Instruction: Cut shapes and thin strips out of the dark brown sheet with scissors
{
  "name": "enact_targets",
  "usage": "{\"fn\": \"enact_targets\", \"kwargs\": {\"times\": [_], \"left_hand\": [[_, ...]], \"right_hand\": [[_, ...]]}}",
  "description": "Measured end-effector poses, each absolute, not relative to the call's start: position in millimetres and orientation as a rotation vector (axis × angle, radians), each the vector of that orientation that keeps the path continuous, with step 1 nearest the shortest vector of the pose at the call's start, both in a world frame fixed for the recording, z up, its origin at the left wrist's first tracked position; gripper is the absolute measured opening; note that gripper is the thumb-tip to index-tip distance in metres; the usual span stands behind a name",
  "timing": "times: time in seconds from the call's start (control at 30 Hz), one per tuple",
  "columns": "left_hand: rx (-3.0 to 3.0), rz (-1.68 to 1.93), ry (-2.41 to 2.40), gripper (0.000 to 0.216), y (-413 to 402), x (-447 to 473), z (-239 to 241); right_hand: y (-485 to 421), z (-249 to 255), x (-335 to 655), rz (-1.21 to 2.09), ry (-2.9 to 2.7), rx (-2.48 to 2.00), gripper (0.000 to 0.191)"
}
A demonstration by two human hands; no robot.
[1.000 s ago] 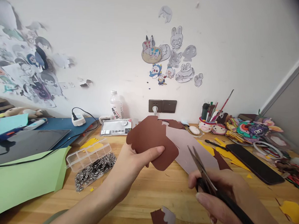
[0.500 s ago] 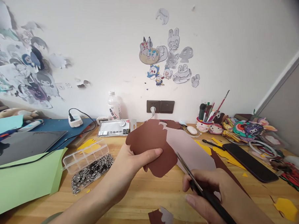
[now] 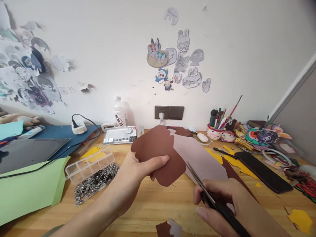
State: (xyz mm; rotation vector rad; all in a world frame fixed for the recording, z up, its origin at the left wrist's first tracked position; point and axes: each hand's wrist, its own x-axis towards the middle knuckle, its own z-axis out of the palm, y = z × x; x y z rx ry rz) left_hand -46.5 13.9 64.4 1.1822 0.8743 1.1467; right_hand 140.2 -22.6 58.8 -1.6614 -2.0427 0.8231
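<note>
My left hand [image 3: 140, 170] pinches a brown cut-out sheet [image 3: 159, 151] with a pale backing [image 3: 198, 157], held up above the wooden desk [image 3: 149, 205]. My right hand [image 3: 222, 205] grips black-handled scissors [image 3: 209, 196]. Their blades point up and left, and the tips touch the sheet's lower right edge. A brown and pale offcut [image 3: 170, 232] lies on the desk near me.
A clear box [image 3: 89, 164] and a bag of metal rings [image 3: 96, 182] lie to the left, beside a green sheet [image 3: 21, 189]. A dark phone [image 3: 263, 170], yellow scraps [image 3: 300, 219], a pen cup [image 3: 216, 129] and coloured cut-outs sit to the right. A bottle [image 3: 120, 111] stands by the wall.
The scissors moved left and their blades closed in on the sheet's edge. My left hand shifted the sheet slightly left. The view drifted a little.
</note>
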Motion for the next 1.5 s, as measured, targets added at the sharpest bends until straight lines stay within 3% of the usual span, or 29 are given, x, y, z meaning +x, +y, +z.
{"fn": "enact_targets", "kwargs": {"times": [1.27, 1.5], "left_hand": [[1.19, 1.087, 0.934, 0.021, 1.8, -40.4, 60.3], [1.185, 1.088, 0.922, 0.018, 1.8, -40.6, 60.8]], "right_hand": [[-21.3, 56.5, 138.1, 0.937, -2.029, -1.677, 0.007], [-23.7, 56.1, 135.6, 1.158, -1.858, -1.648, 0.007]]}}
